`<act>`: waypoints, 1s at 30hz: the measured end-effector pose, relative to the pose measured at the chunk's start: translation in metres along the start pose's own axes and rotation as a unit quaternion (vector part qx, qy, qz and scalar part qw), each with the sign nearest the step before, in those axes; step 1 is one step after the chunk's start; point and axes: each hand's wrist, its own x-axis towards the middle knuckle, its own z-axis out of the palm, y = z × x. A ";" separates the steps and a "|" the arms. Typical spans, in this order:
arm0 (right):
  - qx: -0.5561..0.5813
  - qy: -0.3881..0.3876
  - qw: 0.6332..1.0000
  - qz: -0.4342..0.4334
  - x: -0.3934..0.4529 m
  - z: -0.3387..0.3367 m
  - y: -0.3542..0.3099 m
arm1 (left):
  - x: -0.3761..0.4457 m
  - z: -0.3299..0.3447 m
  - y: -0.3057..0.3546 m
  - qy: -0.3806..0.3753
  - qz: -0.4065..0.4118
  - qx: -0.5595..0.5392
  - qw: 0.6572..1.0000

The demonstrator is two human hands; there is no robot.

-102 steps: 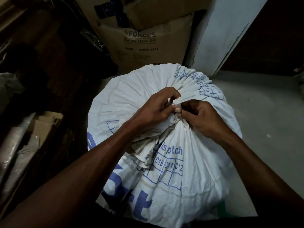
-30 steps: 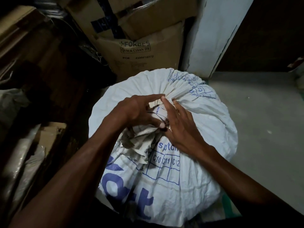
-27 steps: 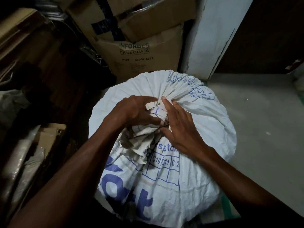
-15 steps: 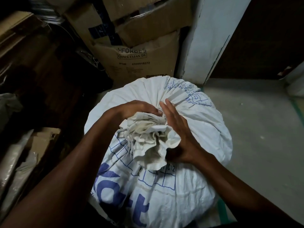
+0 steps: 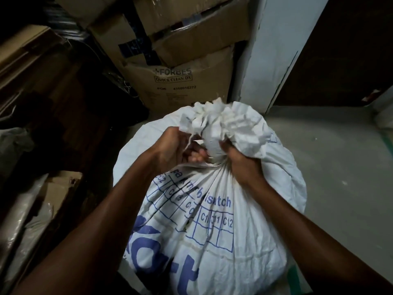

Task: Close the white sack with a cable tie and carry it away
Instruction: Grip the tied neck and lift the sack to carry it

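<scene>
Holding the white sack (image 5: 212, 220) on the floor, your left hand (image 5: 172, 150) and right hand (image 5: 240, 162) both grip its bunched neck tight, so the heavy sack hangs straight below your grip.

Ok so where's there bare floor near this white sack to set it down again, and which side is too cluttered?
The bare grey floor right of the white sack, bordered by the white wall corner and the dark doorway, looks free. The left side is crowded with dim cardboard and wrapped bundles, and stacked cardboard boxes stand close behind the sack.
</scene>
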 end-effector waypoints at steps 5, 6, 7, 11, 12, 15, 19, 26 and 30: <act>0.107 -0.007 0.994 -0.005 0.021 0.006 -0.008 | -0.003 0.014 0.006 0.111 0.177 0.065 0.976; 0.125 0.001 0.992 0.004 0.024 0.006 -0.009 | -0.002 0.013 0.004 0.058 0.166 -0.003 0.984; 0.138 0.001 0.990 0.007 0.027 0.006 -0.010 | -0.001 0.013 -0.001 0.004 0.160 -0.037 0.986; 0.131 -0.005 0.991 0.027 0.032 0.004 -0.015 | 0.013 0.022 -0.022 0.048 0.170 0.127 0.976; 0.122 0.001 0.992 0.037 0.032 0.005 -0.017 | 0.016 0.027 -0.026 0.105 0.183 0.155 0.965; 0.057 0.047 0.996 0.054 0.031 0.008 -0.015 | 0.024 0.044 -0.035 0.199 0.243 0.206 0.927; -0.023 0.103 0.994 -0.012 0.026 0.014 -0.015 | 0.032 0.059 -0.042 0.267 0.281 0.260 0.884; -0.265 0.149 0.953 -0.013 0.018 0.040 0.000 | 0.039 0.071 -0.045 0.326 0.278 0.257 0.866; -0.195 0.118 0.971 -0.072 0.018 0.038 0.005 | 0.039 0.071 -0.044 0.330 0.285 0.250 0.865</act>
